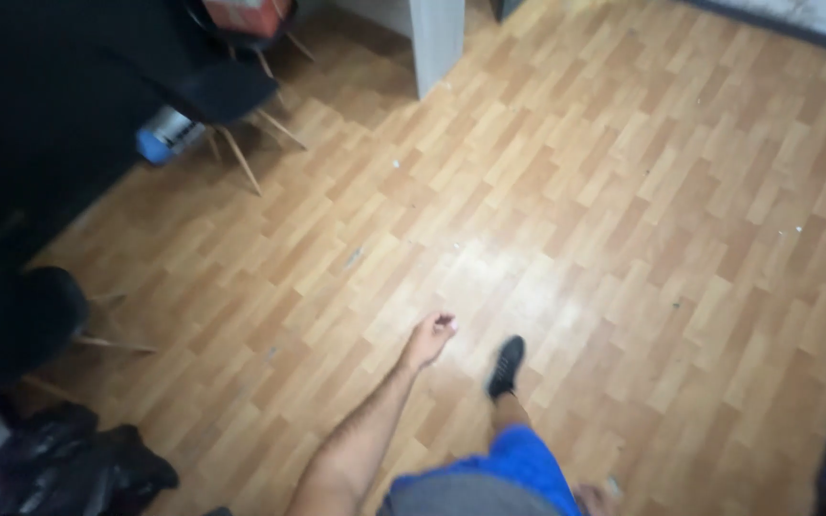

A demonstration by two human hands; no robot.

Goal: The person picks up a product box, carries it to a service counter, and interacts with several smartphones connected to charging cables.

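Left hand (429, 336) hangs over the wooden floor (623, 191) with fingers curled loosely inward, gripping nothing, nearest the black shoe (506, 366) just beside it, while the right hand (593, 497) shows only partly at the bottom edge, its fingers too blurred to tell.

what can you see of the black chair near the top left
The chair has a smooth black seat shell that looks like moulded plastic, set on slim splayed legs that look like light wood. It stands upright on the floor, pushed partly under a dark table that hides its rear part. A blue and white container lies on the floor just beside its legs; whether they touch cannot be told. The left hand is far from it.
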